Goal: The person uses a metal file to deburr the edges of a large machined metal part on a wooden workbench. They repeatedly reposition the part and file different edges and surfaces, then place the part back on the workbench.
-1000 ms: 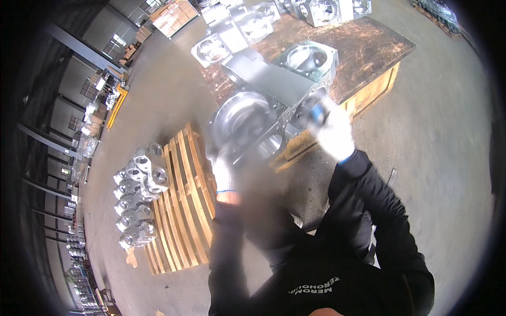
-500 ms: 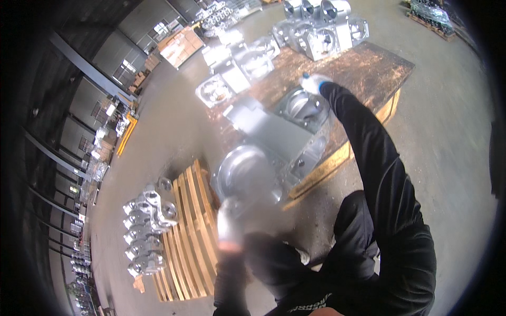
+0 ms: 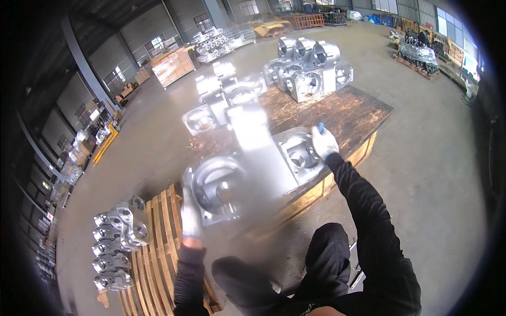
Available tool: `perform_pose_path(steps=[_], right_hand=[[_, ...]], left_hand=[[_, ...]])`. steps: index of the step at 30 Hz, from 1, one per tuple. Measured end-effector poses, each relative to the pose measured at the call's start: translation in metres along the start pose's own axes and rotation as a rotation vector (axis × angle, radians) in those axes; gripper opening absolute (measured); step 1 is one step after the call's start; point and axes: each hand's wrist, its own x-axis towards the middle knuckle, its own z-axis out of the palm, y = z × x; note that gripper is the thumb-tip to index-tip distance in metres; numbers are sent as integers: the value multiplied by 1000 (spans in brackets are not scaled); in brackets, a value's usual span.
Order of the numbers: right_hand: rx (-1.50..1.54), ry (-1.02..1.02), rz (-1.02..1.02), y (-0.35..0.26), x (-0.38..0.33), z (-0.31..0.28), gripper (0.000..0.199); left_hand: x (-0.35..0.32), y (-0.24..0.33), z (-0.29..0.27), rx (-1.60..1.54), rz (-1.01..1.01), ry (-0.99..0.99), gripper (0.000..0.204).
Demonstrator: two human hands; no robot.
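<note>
A large silver metal casting [image 3: 271, 168] lies across the near part of the table, with a wide round opening at each end and a flat, shiny middle. My left hand [image 3: 191, 213], in a white glove and smeared by motion, grips its left edge beside the bigger ring. At the other end, my gloved right hand [image 3: 324, 142] is closed on the rim of the smaller opening. A small blue tip [image 3: 320, 127] shows at the right hand's fingers; its kind is not clear. Haze blurs the casting's near middle.
Similar castings [image 3: 311, 68] stand in groups at the far side of the brown wooden table [image 3: 363, 110]. On the left, a wooden pallet [image 3: 153, 253] carries a row of smaller castings [image 3: 113, 247]. Wrapped boxes [image 3: 173, 66] stand farther off.
The view has swung up and turned, bringing more of the hall in. Both hands have stayed at the casting's ends; the left has moved up along the ring's outer edge.
</note>
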Motion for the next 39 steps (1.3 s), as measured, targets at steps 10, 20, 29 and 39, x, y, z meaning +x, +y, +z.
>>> perform_pose_path(steps=[10,20,29,39], right_hand=[[857,459,-2,66,-125,43,36],[529,123,-183,43,-131,47,46],[-315,48,-97,95,-200,38,42],[-492,25,-296,98,-207,60,28]], left_hand=[[100,-39,-60,284,66,-322,90],[86,-161,-164,392,267,150,80],[0,-21,-63,485,668,328,48],[-18,101,116,995,982,-48,39]])
